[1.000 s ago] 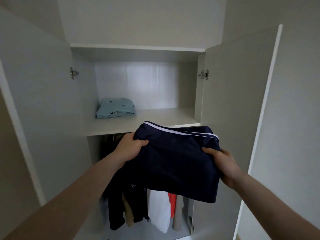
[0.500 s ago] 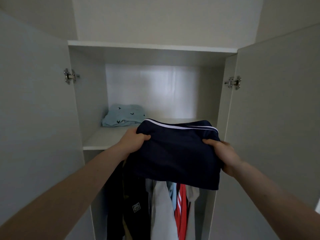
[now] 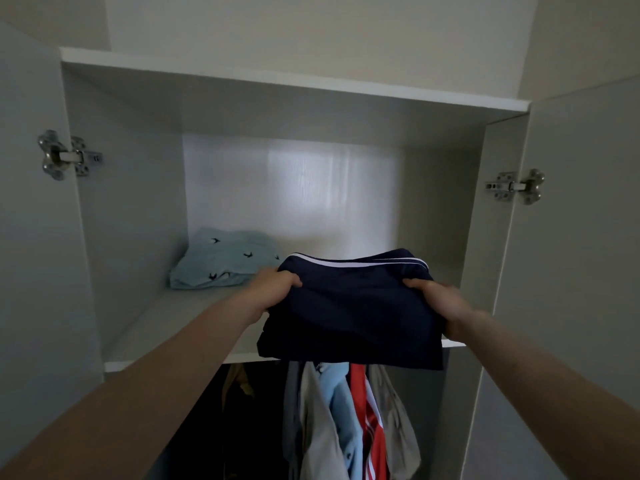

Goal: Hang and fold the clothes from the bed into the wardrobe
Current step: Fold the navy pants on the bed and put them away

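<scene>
Wardrobe [image 3: 242, 109]: white, both doors swung open, one to the left and one to the right; pale wall above it.
Hinges: two metal ones, left hinge [image 3: 64, 155] and right hinge [image 3: 516, 186], one on each door.
Shelf [image 3: 166, 327]: one upper shelf, its front edge running across the middle of the view.
Folded navy garment [image 3: 353, 306]: one, dark blue with white piping along its far edge; it sits at the right part of the shelf, its near edge hanging over the shelf front. Whether its far part already rests on the board cannot be told.
Left hand [image 3: 277, 289]: grasps the garment's left edge, thumb on top.
Right hand [image 3: 436, 299]: grasps the right edge, thumb on top.
Light blue folded garment [image 3: 225, 259]: one, at the far left of the shelf, printed with small dark bird shapes; just left of the navy one.
Hanging clothes [image 3: 346, 420]: below the shelf, several; grey, light blue, red with white stripes, and dark ones to the left.
Writing: none readable.
</scene>
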The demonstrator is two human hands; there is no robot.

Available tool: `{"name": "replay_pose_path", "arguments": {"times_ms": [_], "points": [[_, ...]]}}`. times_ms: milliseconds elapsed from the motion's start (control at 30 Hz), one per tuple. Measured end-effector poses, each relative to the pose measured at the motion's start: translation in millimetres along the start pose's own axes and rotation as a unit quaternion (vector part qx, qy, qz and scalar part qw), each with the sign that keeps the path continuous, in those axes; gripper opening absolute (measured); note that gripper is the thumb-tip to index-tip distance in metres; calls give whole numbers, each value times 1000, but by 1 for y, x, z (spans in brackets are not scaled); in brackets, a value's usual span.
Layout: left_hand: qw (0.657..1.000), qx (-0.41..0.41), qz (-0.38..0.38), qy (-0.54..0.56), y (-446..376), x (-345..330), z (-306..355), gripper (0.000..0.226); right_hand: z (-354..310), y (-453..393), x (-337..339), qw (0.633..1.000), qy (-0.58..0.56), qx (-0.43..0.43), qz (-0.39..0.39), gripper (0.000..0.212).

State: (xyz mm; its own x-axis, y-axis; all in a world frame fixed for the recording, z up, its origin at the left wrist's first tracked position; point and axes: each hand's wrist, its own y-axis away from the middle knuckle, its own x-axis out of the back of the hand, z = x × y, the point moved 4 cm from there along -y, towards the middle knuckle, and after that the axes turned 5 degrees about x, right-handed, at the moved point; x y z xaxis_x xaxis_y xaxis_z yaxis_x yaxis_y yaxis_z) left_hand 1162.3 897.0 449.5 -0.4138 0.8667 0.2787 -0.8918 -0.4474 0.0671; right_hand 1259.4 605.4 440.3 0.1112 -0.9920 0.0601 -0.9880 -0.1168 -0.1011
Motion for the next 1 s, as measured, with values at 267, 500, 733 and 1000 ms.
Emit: {"name": "replay_pose_path", "arguments": {"times_ms": [267, 500, 733, 1000], "points": [[1000, 9, 5, -6, -59, 1, 1, 3, 15, -55, -27, 999, 17, -31, 9, 30], [998, -1, -4, -66, -99, -1, -6, 5, 17, -84, -46, 998, 45, -48, -13, 26], [981, -19, -31, -189, -125, 0, -40, 40, 39, -107, -50, 996, 76, -49, -15, 72], [868, -172, -129, -448, -78, -21, -45, 100, 56, -39, -76, 883, 376, 280, -30, 49]]}}
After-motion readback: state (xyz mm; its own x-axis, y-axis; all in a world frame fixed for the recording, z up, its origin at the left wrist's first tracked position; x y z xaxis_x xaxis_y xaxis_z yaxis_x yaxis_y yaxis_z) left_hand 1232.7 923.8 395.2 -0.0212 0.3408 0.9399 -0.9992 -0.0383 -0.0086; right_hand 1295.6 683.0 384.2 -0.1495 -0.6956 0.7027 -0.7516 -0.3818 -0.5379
